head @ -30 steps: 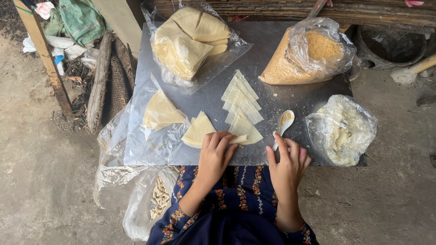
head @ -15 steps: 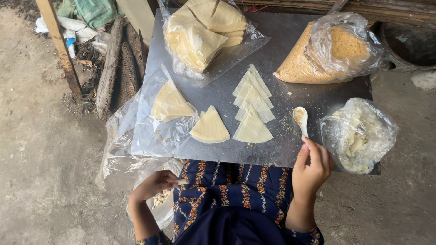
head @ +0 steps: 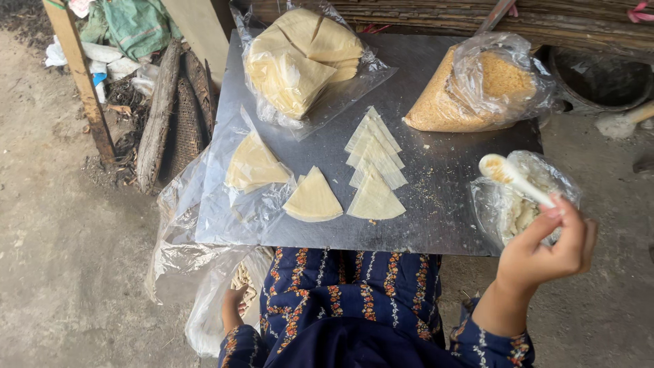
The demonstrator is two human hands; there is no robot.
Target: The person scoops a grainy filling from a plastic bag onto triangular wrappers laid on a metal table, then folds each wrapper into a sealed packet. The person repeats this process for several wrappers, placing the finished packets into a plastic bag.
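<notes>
My right hand (head: 550,247) holds a white plastic spoon (head: 511,177) above an open clear bag of pale filling (head: 521,197) at the right edge of a grey metal sheet (head: 443,211). My left hand (head: 234,308) is down below the sheet's near edge, fingers resting at a clear bag (head: 218,307) beside my lap. On the sheet lie a row of overlapping triangular dough wrappers (head: 375,170) and a separate wedge-shaped stack (head: 312,197). Another wedge stack (head: 253,163) sits under clear plastic to the left.
A clear bag of stacked wrappers (head: 300,61) lies at the sheet's far left, a bag of orange-brown crumbs (head: 477,85) at the far right. Wooden posts, logs (head: 158,112) and rubbish stand on the dirt floor to the left. A dark round pot (head: 593,78) sits far right.
My left hand left the wrappers and dropped below the sheet to the bag by my lap. My right hand picked up the spoon and carried it right, over the filling bag.
</notes>
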